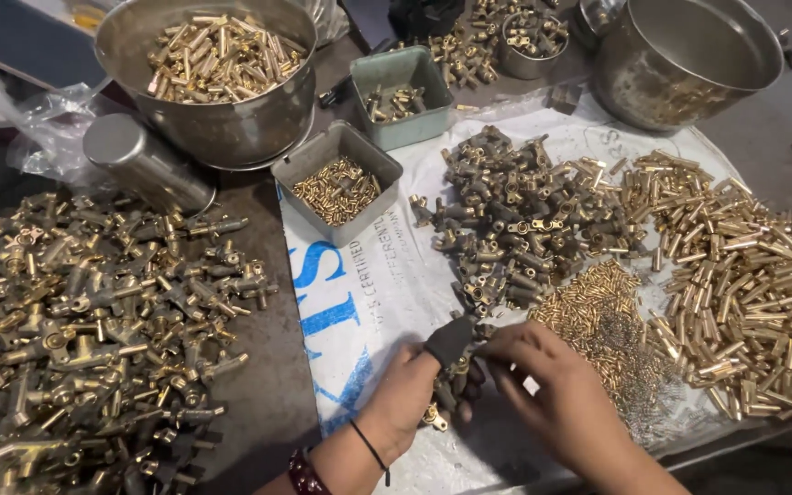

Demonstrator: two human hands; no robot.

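My left hand [407, 394] is closed around a few dark brass valve bodies [451, 390], its thumb covered by a black finger cot. My right hand [556, 390] pinches something small at the top of those bodies; the piece itself is hidden by my fingers. Both hands hover over a white woven sack [368, 302] with blue print. Just beyond them lies a heap of dull valve bodies [515, 215], and a patch of small brass pins [598, 312] with tiny springs [639, 376] lies to the right.
A large pile of brass fittings [84, 339] fills the left. Brass tubes [744, 275] heap at the right. Behind stand a steel pot of tubes [217, 64], an empty-looking steel pot [689, 60], a grey tray of small parts [336, 183], a green tray [401, 92] and a steel canister [144, 160].
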